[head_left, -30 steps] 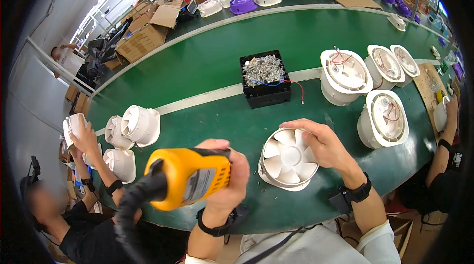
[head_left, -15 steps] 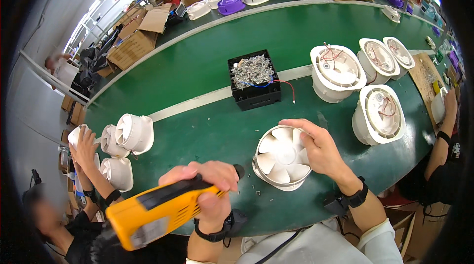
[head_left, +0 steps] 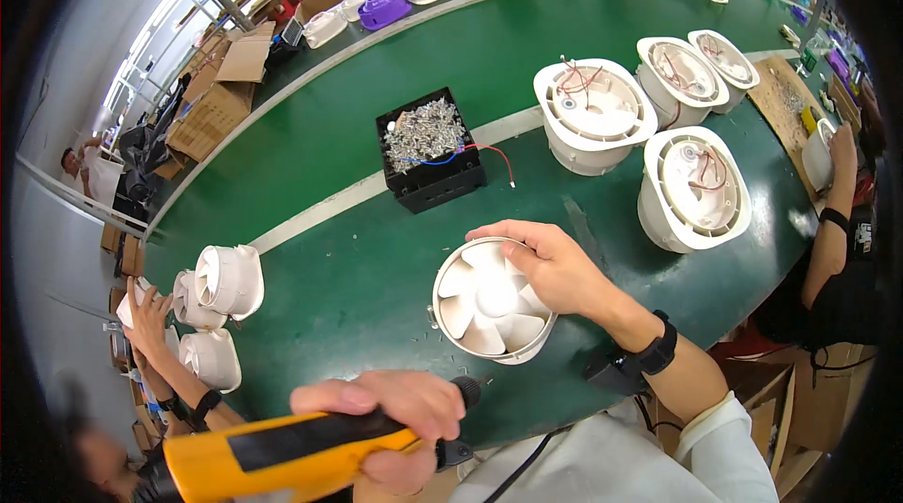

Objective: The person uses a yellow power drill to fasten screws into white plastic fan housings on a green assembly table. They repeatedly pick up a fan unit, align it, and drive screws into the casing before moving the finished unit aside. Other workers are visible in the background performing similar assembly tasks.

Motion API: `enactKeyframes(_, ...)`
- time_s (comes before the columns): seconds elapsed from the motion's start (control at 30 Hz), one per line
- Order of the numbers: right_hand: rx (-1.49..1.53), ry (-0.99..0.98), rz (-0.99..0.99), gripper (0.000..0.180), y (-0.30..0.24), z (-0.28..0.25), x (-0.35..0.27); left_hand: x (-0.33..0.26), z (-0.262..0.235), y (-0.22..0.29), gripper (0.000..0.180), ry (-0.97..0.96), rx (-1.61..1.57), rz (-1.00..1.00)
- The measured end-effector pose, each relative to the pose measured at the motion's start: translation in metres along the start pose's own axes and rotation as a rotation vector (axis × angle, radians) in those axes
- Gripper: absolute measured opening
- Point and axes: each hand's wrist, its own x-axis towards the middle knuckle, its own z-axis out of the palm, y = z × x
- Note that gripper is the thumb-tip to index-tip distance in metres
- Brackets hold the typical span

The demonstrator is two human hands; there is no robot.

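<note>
At the far left, a co-worker's hands [head_left: 149, 322] hold a white part, mostly hidden. Just beside them, three white units [head_left: 214, 359] stand close together on the green bench [head_left: 320, 315]. Near the lower edge, the left hand [head_left: 409, 418] is closed around a yellow and black drill [head_left: 273, 458], which lies nearly level, its chuck [head_left: 467, 391] pointing right, apart from the fan. Farther back, a black box [head_left: 440, 191] is heaped with screws [head_left: 423, 132]; a blue and a red wire [head_left: 494, 150] trail over its edge. The fan [head_left: 482, 334], white and round, rests on the bench in front of the box, blades up. The right hand [head_left: 569, 277] is clamped on its far right rim, thumb over the inner edge. Beyond, to the right, four white housings [head_left: 658, 212] stand open side up, red wires inside. At the far right, another co-worker's hand [head_left: 844, 150] touches a white part above a brown board [head_left: 776, 108].
</note>
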Motion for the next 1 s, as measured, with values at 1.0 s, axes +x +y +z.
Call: enactKeyframes(1.0,0.021,0.174,-0.069,0.028,0.002,0.010,-0.010,0.004,0.042,-0.004,0.048,-0.134,0.114,-0.142)
